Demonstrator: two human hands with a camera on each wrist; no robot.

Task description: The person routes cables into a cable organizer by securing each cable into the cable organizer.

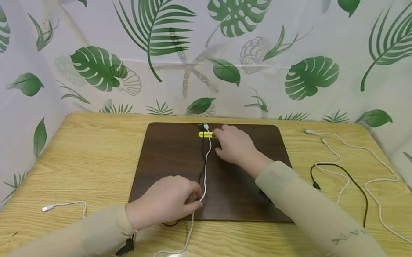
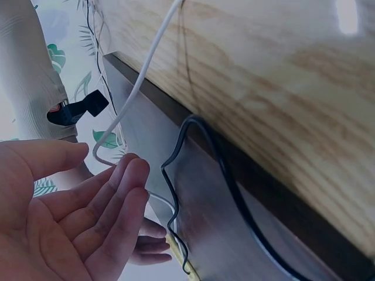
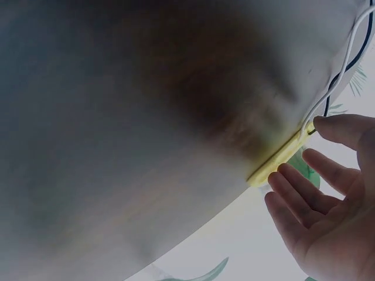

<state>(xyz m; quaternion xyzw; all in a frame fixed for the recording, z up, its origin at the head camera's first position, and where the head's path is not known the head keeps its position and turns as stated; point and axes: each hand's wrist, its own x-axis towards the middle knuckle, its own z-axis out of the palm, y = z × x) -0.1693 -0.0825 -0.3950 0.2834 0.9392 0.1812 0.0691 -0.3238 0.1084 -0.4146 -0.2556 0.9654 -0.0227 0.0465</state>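
Note:
A yellow strip (image 1: 206, 134) lies near the far edge of the dark brown board (image 1: 170, 154). A white cable (image 1: 206, 168) and a black cable (image 1: 204, 146) run across it, their plugs just beyond. My right hand (image 1: 235, 145) is at the strip's right end, fingertips at or touching it; exact contact is unclear. In the right wrist view its fingers (image 3: 293, 196) are loosely extended beside the strip (image 3: 281, 155). My left hand (image 1: 169, 198) is at the board's near edge. The white cable (image 2: 137, 82) crosses between its separated thumb and fingers, near the thumb tip.
On the wooden table's right lie white cables (image 1: 378, 178) and a black cable (image 1: 357, 186) with a black plug (image 1: 316, 185). A white connector (image 1: 48, 208) sits at the left. Behind the table (image 1: 99, 143) hangs a leaf-patterned cloth (image 1: 259, 92).

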